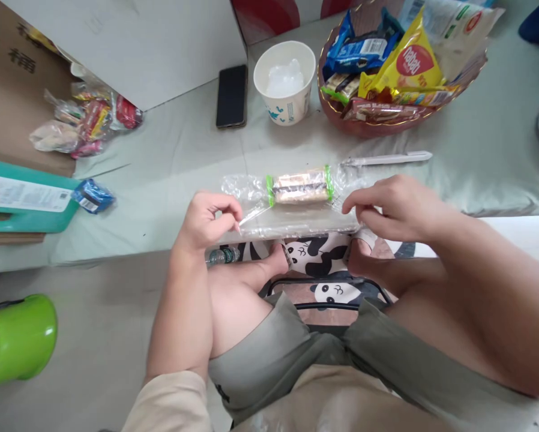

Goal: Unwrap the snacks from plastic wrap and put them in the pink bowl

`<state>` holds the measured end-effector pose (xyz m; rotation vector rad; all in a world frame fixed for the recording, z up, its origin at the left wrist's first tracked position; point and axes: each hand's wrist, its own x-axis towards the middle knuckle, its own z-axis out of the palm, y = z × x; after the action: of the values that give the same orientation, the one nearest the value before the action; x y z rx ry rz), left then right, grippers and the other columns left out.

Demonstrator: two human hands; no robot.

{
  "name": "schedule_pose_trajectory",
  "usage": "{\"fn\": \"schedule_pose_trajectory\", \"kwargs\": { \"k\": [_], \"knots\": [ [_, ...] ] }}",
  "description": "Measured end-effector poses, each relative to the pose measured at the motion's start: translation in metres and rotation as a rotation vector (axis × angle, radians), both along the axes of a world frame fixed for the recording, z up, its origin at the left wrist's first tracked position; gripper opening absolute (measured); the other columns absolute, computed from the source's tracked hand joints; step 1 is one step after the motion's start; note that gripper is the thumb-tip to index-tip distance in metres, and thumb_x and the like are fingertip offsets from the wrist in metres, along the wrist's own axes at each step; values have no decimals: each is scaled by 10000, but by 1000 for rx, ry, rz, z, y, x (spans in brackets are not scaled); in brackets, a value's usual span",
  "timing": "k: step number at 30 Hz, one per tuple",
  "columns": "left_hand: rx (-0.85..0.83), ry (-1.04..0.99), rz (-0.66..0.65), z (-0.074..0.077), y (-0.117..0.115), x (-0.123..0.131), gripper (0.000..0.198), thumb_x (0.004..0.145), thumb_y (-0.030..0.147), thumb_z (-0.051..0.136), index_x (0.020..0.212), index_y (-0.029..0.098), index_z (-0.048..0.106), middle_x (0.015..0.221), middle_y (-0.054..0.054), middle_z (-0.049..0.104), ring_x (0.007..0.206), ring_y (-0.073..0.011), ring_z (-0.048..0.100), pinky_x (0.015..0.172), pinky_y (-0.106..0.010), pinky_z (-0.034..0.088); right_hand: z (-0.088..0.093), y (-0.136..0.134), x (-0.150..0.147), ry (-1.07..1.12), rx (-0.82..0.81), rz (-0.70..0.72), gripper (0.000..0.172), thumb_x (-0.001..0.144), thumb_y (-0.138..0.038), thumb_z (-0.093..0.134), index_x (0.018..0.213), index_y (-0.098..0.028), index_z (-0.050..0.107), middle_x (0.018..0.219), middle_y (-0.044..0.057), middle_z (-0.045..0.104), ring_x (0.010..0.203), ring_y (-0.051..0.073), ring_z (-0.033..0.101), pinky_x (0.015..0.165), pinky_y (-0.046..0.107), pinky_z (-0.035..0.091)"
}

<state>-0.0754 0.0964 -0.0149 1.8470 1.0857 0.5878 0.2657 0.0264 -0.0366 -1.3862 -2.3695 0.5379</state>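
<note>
A small wrapped snack with bright green ends lies across a sheet of clear plastic film near the front edge of the table. My left hand is closed in a pinch on the film's left side, where a taut fold runs from the fingertips toward the snack. On the other side, my right hand has its fingers curled together at the film's right edge. Neither hand touches the snack. Just behind the right hand, a white pen-like cutter lies on the cloth.
Behind the snack stand a paper cup with clear plastic inside, a phone and a basket of packaged snacks. Bundled snacks and a blue packet lie left. A green bin stands on the floor.
</note>
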Motion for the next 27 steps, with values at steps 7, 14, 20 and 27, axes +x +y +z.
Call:
{"fn": "schedule_pose_trajectory", "kwargs": {
  "k": [7,14,20,27],
  "knots": [
    [262,287,6,-2,-4,6,107,713,322,708,768,240,749,648,-4,668,616,-171,609,632,-319,535,-14,-3,-5,-222,23,-183,297,884,-399,529,993,-323,795,476,-23,568,392,134,330,475,294,179],
    [407,445,-36,-21,10,16,411,753,213,751,1162,250,753,1407,-91,659,1332,-313,594,1175,-504,446,-5,2,-15,-42,44,-477,776,813,-325,609,1556,-142,484,722,32,770,525,220,599,505,341,390],
    [323,123,430,-43,39,19,160,889,181,574,810,214,710,829,-25,756,798,-165,712,776,-296,567,-10,9,-35,249,113,-396,484,859,-266,566,1325,-145,616,1202,144,767,907,241,761,812,394,599],
    [297,228,19,-31,37,28,452,703,250,829,1142,240,723,1335,-61,696,1283,-272,637,1141,-411,488,-27,29,-59,173,134,-124,446,873,-329,592,1301,-208,621,1453,168,632,1289,347,627,1029,510,517]
  ]
}}
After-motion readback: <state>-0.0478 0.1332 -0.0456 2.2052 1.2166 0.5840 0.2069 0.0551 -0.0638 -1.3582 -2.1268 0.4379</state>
